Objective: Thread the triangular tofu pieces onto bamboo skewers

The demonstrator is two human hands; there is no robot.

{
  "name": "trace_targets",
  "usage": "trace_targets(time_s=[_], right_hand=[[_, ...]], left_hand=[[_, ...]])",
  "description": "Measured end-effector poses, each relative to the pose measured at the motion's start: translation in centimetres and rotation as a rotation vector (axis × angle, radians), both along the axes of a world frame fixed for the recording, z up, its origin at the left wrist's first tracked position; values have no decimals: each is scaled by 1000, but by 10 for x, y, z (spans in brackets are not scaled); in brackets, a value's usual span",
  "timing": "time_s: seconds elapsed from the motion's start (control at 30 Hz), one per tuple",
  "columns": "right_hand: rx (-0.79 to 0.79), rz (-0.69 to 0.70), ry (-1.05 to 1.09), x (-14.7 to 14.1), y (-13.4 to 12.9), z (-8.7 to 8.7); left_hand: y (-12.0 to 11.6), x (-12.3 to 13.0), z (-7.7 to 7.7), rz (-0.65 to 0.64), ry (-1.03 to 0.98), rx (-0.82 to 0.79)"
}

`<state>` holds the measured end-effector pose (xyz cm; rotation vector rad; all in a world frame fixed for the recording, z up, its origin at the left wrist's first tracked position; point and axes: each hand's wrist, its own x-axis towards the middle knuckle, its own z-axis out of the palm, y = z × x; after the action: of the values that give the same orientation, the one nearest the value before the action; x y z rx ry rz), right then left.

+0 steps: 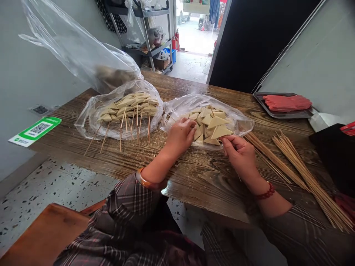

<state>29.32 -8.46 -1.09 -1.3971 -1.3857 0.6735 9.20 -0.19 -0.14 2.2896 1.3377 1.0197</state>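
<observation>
My left hand [181, 135] curls its fingers in at the near left side of a pile of pale tofu triangles [206, 120]; whatever lies between the fingertips is hidden. Pinched closed at the pile's near right edge, my right hand [240, 151] has a tofu triangle [222, 132] at its fingertips. A thin end below that hand looks like a bamboo skewer, mostly hidden by the palm. The pile rests on a clear plastic bag [242, 117]. To the left, skewered tofu triangles [133, 103] lie stacked on another clear bag [85, 123], their sticks pointing toward me.
Loose bamboo skewers [302, 166] lie at the right of the wooden table [191, 173]. Behind them is a black tray [267, 109] with pink-red food sticks [288, 102]. A green QR card [36, 131] is at the left edge. A shelf cart [151, 33] stands beyond.
</observation>
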Motion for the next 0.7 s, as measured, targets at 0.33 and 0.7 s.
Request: trace_targets(time_s=[0.33,0.7], right_hand=[[17,27,-38,-5,0,-3],[14,28,-70,-6,-2,2]], left_hand=[[-2,2,0,-118,402,208],[-6,2,-1,-228,355,146]])
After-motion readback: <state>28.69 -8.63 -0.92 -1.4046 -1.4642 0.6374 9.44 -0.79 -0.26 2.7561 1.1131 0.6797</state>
